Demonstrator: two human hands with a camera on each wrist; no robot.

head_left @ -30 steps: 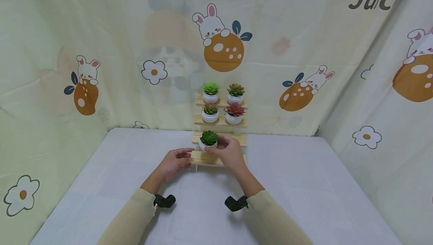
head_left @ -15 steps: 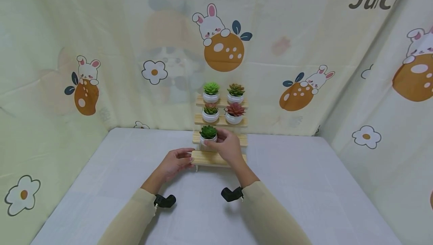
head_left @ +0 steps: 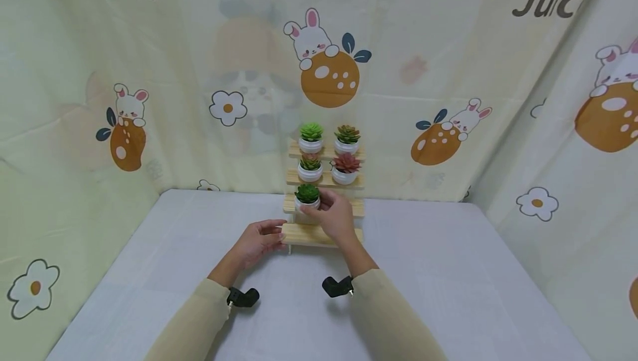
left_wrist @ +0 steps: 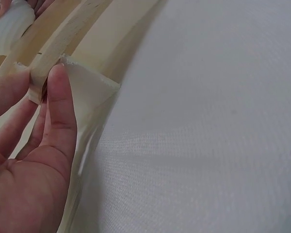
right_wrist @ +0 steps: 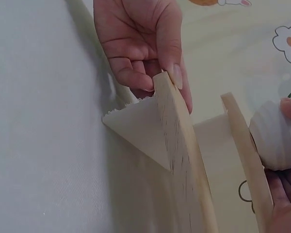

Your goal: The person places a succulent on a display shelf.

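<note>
A small potted succulent (head_left: 307, 194) with dark green leaves and a white ribbed pot is held upright by my right hand (head_left: 338, 218), thumb in front and fingers at its right side. The pot is at the left end of the third tier of a wooden shelf stand (head_left: 304, 232); in the right wrist view the white pot (right_wrist: 276, 138) appears to touch that board. My left hand (head_left: 257, 242) pinches the left end of the lowest board. The left wrist view shows the thumb and fingertips on either side of this board end (left_wrist: 41, 77).
Two potted succulents stand on the top tier, a bright green one (head_left: 311, 135) and a brownish one (head_left: 347, 137). Below them sit a green-and-pink one (head_left: 310, 167) and a red one (head_left: 346, 167). A patterned curtain (head_left: 389, 128) hangs behind the white-covered table (head_left: 423, 261).
The dark green succulent has gone up and back a little, from in front of the third board to over it, with my right hand. My left hand has stayed on the lowest board.
</note>
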